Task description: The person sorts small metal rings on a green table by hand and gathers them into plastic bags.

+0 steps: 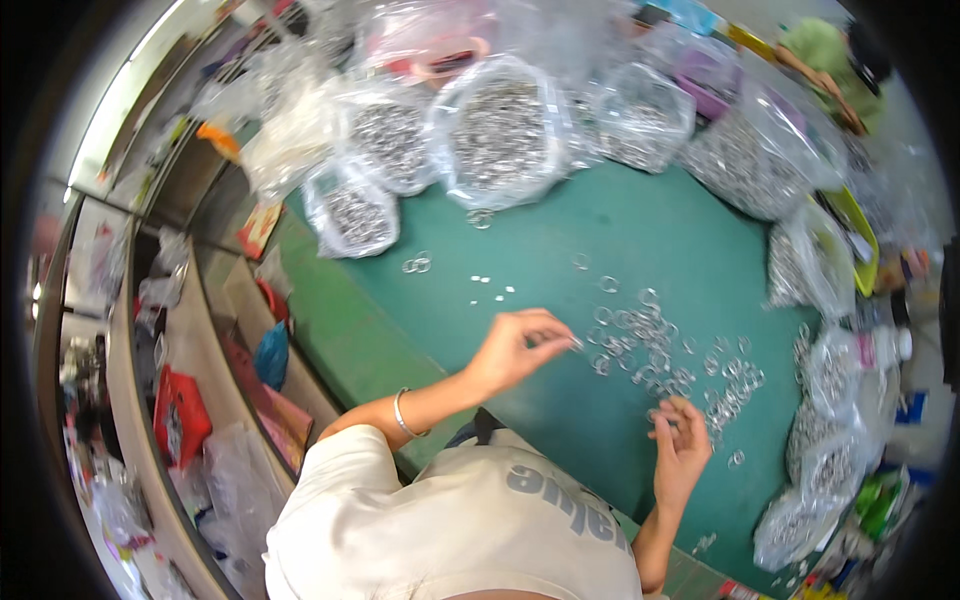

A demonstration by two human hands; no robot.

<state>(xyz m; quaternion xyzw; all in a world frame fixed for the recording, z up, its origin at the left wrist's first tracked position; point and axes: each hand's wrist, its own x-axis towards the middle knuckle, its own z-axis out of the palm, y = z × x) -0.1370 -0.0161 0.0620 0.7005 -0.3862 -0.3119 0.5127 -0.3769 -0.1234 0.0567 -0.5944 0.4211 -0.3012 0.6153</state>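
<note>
My left hand (515, 350) hovers left of a loose scatter of silver rings (645, 335) on the green table. Its thumb and forefinger are pinched on a small shiny piece (577, 343), too small to make out. My right hand (682, 445) is at the near side of the scatter, fingers curled in toward the thumb; whatever may lie between them does not show clearly. Beside it lies a second cluster of rings (735, 385). Several small white pieces (485, 280) lie beyond my left hand, with a few rings (417, 262) farther left.
Open clear bags of silver rings (497, 135) line the far edge of the green table (520, 240). More filled bags (830, 375) stand along the right edge. Shelves with a red basket (180, 415) are at the left. Another person in green (830, 65) is at the far right.
</note>
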